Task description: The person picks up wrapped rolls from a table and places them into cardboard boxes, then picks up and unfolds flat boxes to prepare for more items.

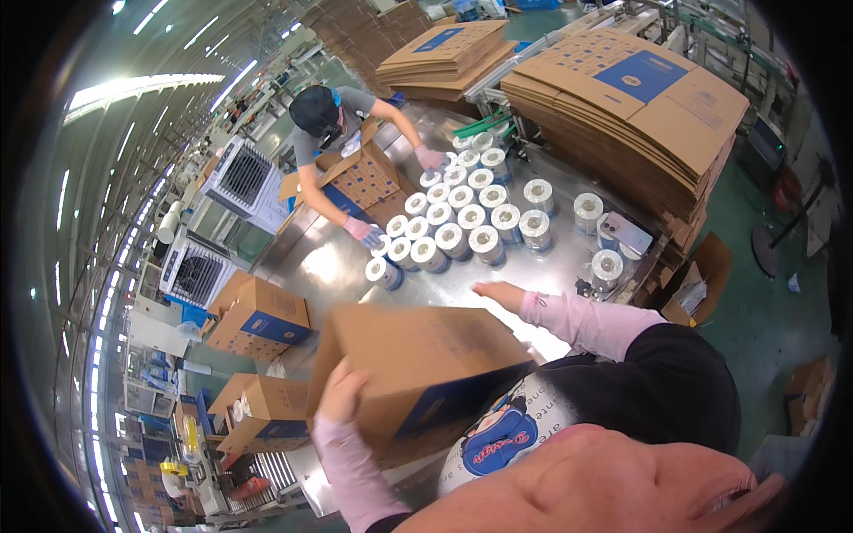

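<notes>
In the head view, the person's left hand [342, 393] is pinching the left edge of an open cardboard box [426, 346], its fingers bending over the wall. The cardboard box is lying tilted at the near side of the metal bench [311, 253], just in front of the person's torso, its open end facing left and its blue panel facing the body. The right hand [502, 295] is reaching out beyond the far edge of the box, fingers extended and holding nothing visible. Past it, white-topped cylindrical rolls [451, 238] are standing in a cluster, and a smartphone [628, 233] is lying on rolls at the right. Across the bench, a co-worker [355, 102] is touching the rolls with both gloved hands, beside a printed carton [378, 173].
</notes>
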A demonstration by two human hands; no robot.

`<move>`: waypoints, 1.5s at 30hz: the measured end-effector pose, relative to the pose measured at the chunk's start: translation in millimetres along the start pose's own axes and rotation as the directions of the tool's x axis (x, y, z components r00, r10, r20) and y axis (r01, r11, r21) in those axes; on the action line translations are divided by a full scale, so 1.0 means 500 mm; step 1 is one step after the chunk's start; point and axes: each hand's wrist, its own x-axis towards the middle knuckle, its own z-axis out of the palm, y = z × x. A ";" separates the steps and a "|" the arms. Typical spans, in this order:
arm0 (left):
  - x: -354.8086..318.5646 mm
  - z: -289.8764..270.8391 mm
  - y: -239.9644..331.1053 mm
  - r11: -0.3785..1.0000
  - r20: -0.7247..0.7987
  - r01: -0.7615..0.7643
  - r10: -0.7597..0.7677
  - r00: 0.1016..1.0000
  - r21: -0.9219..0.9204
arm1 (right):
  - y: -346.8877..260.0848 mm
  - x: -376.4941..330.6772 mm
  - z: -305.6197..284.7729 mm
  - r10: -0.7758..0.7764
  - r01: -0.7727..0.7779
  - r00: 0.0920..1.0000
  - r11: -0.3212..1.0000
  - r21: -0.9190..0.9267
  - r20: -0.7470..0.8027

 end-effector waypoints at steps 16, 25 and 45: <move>-0.183 -0.519 -0.398 0.384 -0.733 0.642 0.159 0.662 0.664 | -0.234 -0.046 0.029 -0.070 0.102 0.995 0.806 -0.584 0.077; -0.110 -0.312 -0.678 0.839 -0.690 0.043 -0.474 0.547 -0.542 | 0.240 0.069 -0.006 0.069 -0.163 0.970 0.896 -0.412 -0.234; 0.163 -0.230 -0.423 0.908 -0.478 0.337 -0.418 0.772 -0.250 | -0.077 0.141 -0.079 0.083 -0.278 0.936 0.773 -0.571 -0.343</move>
